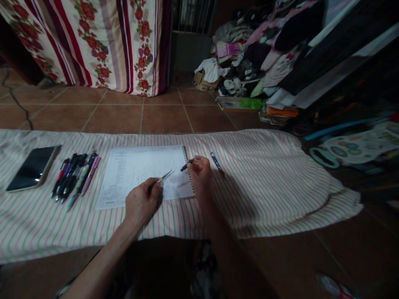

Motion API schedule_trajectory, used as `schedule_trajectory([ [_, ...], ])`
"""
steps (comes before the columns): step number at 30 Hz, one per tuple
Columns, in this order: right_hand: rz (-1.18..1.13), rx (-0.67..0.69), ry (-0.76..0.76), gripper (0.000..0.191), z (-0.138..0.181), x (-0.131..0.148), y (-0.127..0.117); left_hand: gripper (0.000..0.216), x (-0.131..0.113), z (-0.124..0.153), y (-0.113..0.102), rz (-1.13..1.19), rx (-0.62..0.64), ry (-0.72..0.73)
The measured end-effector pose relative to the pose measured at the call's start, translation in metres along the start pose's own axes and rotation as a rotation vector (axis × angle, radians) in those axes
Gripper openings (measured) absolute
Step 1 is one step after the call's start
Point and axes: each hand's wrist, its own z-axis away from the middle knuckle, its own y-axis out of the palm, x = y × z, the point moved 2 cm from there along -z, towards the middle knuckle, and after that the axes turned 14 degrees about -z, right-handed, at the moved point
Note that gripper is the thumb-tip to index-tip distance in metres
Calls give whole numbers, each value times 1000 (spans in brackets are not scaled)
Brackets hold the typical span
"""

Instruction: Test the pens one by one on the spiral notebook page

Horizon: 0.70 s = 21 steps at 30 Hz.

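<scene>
My left hand (143,200) is closed around the dark barrel of a pen, its slender inner part (165,176) sticking out toward the upper right. Slightly higher, my right hand (200,170) pinches a short black pen piece (187,165), perhaps the pen's front section or cap. The two pieces are apart. Beneath both hands lies a spiral-bound notebook (146,160) with a printed sheet and faint scribbles, its coil on the right side. A dark blue and white pen or marker (217,163) rests on the cloth just right of my right hand.
A striped cloth (274,178) covers the table. Several pens (75,176) lie in a row left of the notebook, beside a phone (33,168). Beyond are a tiled floor (162,116), a floral curtain (118,45) and piled clothes (249,54).
</scene>
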Motion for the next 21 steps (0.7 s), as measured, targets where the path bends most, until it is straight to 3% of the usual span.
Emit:
schedule_trajectory([
  [7,120,70,-10,28,0,-1,-2,33,0,0,0,8,-10,21],
  [21,397,17,67,21,-4,0,-12,34,1,0,-1,9,-3,27],
])
